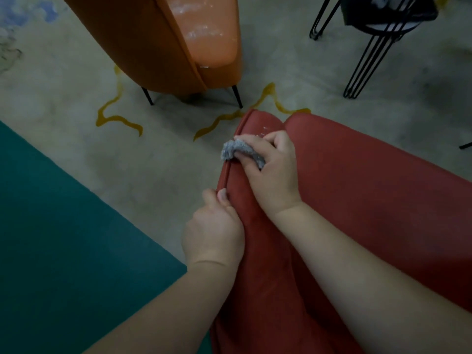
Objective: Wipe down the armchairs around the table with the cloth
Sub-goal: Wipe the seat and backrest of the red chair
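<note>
Cloth [240, 152] is bunched grey, gripped in your right hand [270, 169] w/ fingers curled round it, pressed on the red armchair [370, 190] by its piped edge. Left hand [214, 231] pinches that seam lower down, thumb on top, holding it steady. Keep the pinch firm, run the cloth along the piping twd the chair's far tip, then across the broad panel; judging by the wet specks near your knuckles, work those in too. Orange armchair [204, 47] stands near ahead, shiny patches on its seat. Black wire-leg chair [378, 34] sits far right, teal surface [63, 238] left; nothing blocks the stroke.
</note>
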